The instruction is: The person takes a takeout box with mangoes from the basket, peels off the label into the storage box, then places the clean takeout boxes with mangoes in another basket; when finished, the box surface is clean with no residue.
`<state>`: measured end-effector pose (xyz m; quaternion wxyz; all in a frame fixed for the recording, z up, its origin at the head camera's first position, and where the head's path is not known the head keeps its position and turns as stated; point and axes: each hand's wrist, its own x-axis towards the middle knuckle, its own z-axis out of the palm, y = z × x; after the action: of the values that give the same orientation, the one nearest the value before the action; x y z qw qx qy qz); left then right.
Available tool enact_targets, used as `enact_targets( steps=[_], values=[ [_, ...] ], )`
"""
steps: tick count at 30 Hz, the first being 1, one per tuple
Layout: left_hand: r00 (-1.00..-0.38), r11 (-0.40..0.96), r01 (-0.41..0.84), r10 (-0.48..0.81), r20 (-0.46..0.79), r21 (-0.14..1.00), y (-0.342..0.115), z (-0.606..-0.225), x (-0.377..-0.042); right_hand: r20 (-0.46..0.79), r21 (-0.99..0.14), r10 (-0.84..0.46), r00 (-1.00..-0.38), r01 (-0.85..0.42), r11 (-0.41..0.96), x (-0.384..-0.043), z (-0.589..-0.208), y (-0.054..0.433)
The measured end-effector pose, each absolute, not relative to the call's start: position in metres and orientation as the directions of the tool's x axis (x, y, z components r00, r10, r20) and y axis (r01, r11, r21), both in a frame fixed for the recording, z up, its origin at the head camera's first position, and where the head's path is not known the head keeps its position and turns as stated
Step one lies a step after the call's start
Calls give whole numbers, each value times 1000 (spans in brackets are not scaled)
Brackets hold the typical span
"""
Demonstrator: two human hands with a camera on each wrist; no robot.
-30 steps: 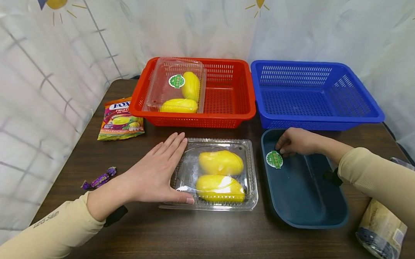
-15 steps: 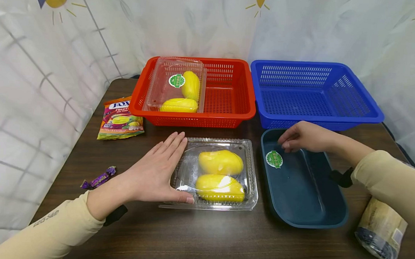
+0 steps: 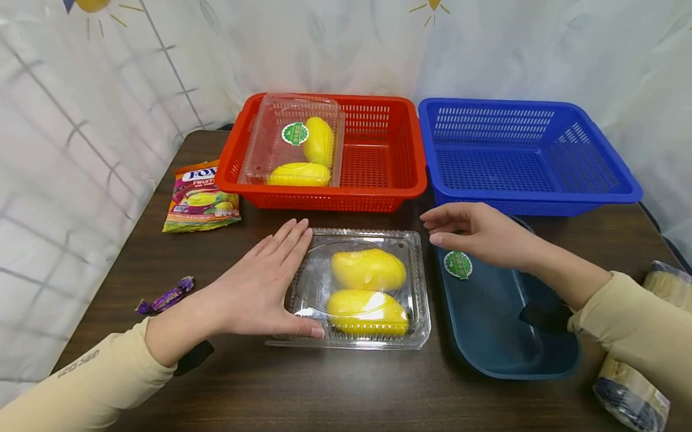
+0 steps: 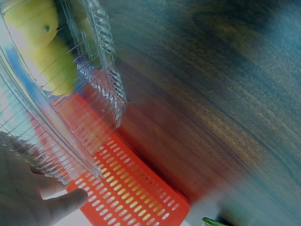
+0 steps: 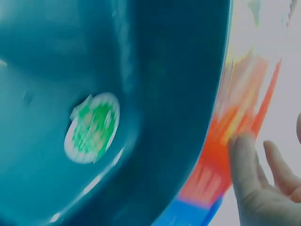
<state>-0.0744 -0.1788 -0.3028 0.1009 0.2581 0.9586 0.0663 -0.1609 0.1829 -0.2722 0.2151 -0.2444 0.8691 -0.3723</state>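
A clear plastic clamshell box (image 3: 314,276) with two yellow mangoes (image 3: 367,312) inside lies closed on the table. My left hand (image 3: 258,289) rests against its left side, fingers straight and thumb spread along the front; the left wrist view shows the box's ridged wall (image 4: 101,44) near the thumb. Over the far left rim of a dark teal tray (image 3: 492,319) hovers my right hand (image 3: 478,233), thumb and fingers apart, nothing visible between them. In that tray lies a round green-and-white sticker (image 3: 458,265), clearer in the right wrist view, where one edge looks lifted.
Behind stands a red basket (image 3: 376,195) bearing another clamshell of mangoes (image 3: 299,174) with a green sticker on its lid. A blue basket (image 3: 534,208) adjoins it. Candy bag (image 3: 202,199) and purple wrapped candy (image 3: 166,296) lie left; a wrapped bundle (image 3: 631,393) lies right.
My right hand has lifted from inside the teal tray and moved left toward the clamshell, its fingers opening apart. The sticker in the tray and my left hand have stayed put.
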Motion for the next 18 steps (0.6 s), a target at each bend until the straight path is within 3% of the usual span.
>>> enact_targets(
  steps=[18],
  values=[
    [-847,838,475,518,-118,269,-183,-309,-74,-217,-612,-604,-767,-375,696,-151,-296,130]
  ],
)
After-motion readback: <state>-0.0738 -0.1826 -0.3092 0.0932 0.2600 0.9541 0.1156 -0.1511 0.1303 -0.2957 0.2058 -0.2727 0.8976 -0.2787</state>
